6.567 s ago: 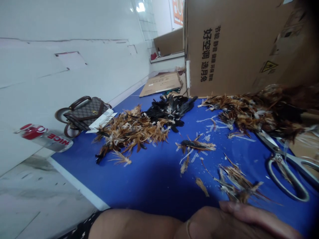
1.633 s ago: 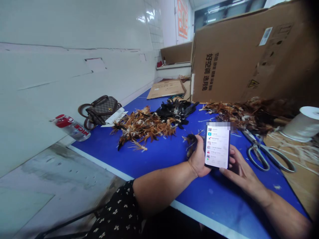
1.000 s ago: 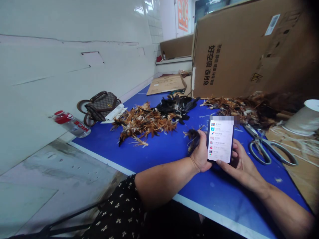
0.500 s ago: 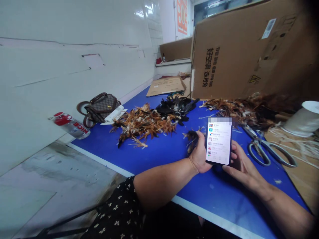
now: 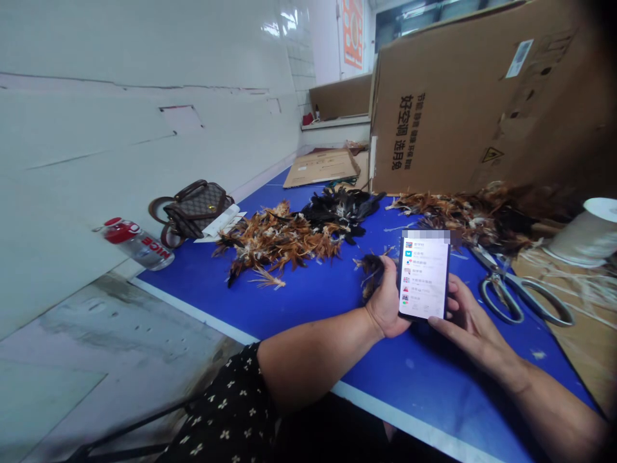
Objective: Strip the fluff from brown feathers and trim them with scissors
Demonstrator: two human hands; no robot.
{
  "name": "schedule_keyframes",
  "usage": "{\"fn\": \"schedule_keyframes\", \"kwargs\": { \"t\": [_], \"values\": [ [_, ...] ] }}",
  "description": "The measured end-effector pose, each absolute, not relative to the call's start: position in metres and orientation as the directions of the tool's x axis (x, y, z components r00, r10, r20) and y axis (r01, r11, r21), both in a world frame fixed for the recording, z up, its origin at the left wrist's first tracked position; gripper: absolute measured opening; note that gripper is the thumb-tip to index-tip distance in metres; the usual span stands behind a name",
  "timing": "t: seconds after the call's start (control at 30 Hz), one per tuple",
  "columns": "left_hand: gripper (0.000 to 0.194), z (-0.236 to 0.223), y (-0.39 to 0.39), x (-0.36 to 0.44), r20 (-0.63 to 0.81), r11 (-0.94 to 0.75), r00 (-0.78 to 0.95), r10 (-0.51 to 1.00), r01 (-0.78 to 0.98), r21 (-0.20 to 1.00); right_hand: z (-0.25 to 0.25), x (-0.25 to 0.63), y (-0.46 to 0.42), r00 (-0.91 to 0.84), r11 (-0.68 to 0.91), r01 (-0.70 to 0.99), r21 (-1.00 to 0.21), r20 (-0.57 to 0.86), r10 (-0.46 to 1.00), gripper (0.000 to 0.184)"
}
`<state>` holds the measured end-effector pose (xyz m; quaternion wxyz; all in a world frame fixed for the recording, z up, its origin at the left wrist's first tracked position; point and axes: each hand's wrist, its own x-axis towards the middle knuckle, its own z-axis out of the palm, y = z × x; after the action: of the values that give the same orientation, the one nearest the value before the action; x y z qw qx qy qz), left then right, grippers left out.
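Observation:
A smartphone (image 5: 424, 276) with a lit screen showing a list is held upright over the blue table (image 5: 308, 308). My left hand (image 5: 388, 305) grips its left side, the thumb along the edge and the other fingers hidden behind. At the phone's lower right is my right hand (image 5: 465, 321), its fingers curled by the right edge and its thumb at the bottom corner of the screen. Just left of my left hand sits a small dark feather bunch (image 5: 370, 273). Large metal scissors (image 5: 511, 289) lie to the right of my right hand.
Brown feathers (image 5: 284, 238) and black feathers (image 5: 342, 209) are heaped beyond my hands, with more brown feathers (image 5: 463, 215) before a big cardboard box (image 5: 448, 109). A handbag (image 5: 197, 209) and a bottle (image 5: 139, 244) are at left. A white spool (image 5: 585, 231) stands at right.
My right thumb has shifted slightly left and up onto the phone's bottom corner. The phone sits a touch lower in view; its list looks the same.

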<state>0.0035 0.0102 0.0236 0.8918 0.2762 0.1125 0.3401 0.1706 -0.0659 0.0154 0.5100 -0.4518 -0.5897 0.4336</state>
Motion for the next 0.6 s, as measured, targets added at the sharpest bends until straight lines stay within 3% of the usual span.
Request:
{"fn": "schedule_keyframes", "kwargs": {
  "t": [0.2,0.6],
  "values": [
    [0.123,0.025,0.010,0.004,-0.029,0.628,0.742,0.670,-0.545,0.555,0.011,0.174,-0.068,-0.081,0.185,0.045,-0.982,0.181,0.980,0.072],
    [0.114,0.023,0.011,0.005,-0.030,0.641,0.755,0.655,-0.534,0.552,0.009,0.175,-0.067,-0.069,0.205,0.118,-0.972,0.198,0.978,0.086]
  ]
}}
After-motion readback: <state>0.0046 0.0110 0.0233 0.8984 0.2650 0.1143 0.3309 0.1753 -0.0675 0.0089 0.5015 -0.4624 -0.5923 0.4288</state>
